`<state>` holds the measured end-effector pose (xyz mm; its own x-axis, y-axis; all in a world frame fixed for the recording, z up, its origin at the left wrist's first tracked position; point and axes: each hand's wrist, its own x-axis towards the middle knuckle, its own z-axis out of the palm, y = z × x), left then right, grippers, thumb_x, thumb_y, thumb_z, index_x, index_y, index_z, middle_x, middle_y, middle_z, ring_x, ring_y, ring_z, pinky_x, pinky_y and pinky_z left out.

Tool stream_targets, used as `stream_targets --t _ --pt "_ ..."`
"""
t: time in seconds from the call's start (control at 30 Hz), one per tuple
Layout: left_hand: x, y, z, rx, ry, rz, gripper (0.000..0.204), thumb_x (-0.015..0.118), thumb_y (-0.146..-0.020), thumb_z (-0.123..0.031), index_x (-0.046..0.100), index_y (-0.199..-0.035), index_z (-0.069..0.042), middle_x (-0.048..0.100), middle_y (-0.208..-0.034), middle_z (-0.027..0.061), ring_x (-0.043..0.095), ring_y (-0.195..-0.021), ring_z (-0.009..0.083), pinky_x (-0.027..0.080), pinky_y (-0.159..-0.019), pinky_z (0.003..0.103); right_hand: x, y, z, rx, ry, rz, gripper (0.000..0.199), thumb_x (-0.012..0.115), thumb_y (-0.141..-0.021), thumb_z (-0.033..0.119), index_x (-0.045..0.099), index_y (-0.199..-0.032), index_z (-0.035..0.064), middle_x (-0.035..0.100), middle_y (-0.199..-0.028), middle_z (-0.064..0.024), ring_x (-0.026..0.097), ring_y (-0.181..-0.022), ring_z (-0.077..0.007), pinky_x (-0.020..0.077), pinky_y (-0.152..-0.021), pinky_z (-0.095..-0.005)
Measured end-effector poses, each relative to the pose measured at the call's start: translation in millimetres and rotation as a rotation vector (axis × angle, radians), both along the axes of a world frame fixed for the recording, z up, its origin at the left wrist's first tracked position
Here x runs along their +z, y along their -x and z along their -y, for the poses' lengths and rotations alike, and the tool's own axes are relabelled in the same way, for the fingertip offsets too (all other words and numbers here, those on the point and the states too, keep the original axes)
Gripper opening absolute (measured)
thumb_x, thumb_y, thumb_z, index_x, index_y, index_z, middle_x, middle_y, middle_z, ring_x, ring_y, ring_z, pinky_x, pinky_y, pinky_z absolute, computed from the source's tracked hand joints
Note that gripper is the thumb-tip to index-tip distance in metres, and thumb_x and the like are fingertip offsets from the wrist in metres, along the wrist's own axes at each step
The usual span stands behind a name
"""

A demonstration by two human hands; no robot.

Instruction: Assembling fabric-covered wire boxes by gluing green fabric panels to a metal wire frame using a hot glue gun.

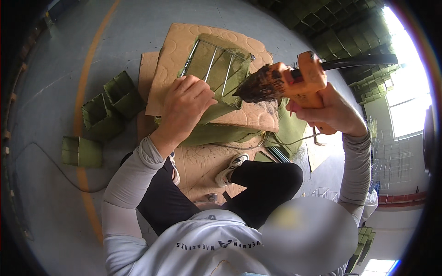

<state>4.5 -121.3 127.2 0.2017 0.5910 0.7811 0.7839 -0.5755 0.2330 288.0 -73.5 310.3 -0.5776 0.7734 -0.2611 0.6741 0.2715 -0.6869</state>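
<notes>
My right hand [329, 110] is wrapped around the handle of an orange hot glue gun [301, 87]. Dark residue coats its front, and a long black glue stick [361, 61] sticks out of the back. The nozzle points left, close to the near right corner of a green fabric box [216, 71] with metal wires across its top. My left hand [189, 99], fingers bent and pressed together, grips the box's near left edge and hides that part of it. Beneath the box lies a brown cardboard sheet [161, 87].
Several green fabric boxes [102, 115] stand on the grey floor to the left, by an orange floor line [85, 73]. A cable [55, 168] trails there. Stacked green boxes [345, 37] rise at the far right. Wire frames [391, 156] stand against the right wall.
</notes>
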Motion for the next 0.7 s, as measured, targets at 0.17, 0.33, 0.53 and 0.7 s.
stream_targets --t 0.17,0.33,0.53,0.7 --pt "-0.7 1.9 -1.5 -0.022 -0.024 0.01 0.017 0.075 -0.075 -0.017 0.061 -0.082 -0.011 0.056 -0.088 -0.0004 0.056 -0.093 0.0189 0.045 -0.085 0.035 0.1 19.1 1.9 0.063 -0.068 0.295 0.027 0.076 -0.086 0.029 0.069 -0.09 0.003 0.059 -0.059 -0.0002 0.054 -0.046 -0.0062 0.0413 -0.04 -0.0215" --pt "-1.0 2.6 2.2 -0.035 -0.015 -0.004 0.016 0.074 -0.075 -0.017 0.061 -0.081 -0.011 0.056 -0.087 -0.0002 0.056 -0.091 0.0192 0.045 -0.084 0.035 1.0 23.7 -11.1 0.083 0.072 0.341 0.033 0.077 -0.085 0.03 0.067 -0.084 -0.0012 0.059 -0.059 -0.0014 0.057 -0.051 -0.0092 0.0448 -0.048 -0.0237" --pt "-0.2 0.6 2.3 -0.022 0.003 0.025 0.017 0.076 -0.076 -0.017 0.061 -0.081 -0.01 0.056 -0.085 0.0006 0.056 -0.09 0.02 0.045 -0.084 0.035 14.9 14.6 -10.0 -0.121 0.19 0.052 0.031 0.079 -0.084 0.017 0.064 -0.103 -0.0035 0.065 -0.076 -0.0035 0.057 -0.056 -0.0102 0.046 -0.051 -0.0242" --pt "-3.8 1.9 0.4 -0.023 0.011 0.036 0.017 0.076 -0.076 -0.016 0.062 -0.081 -0.01 0.056 -0.084 0.0014 0.056 -0.089 0.0202 0.046 -0.084 0.035 24.5 -2.8 7.9 -0.105 0.18 -0.041 0.04 0.073 -0.088 0.008 0.053 -0.12 -0.003 0.065 -0.09 -0.0073 0.059 -0.064 -0.0103 0.0491 -0.056 -0.0243"
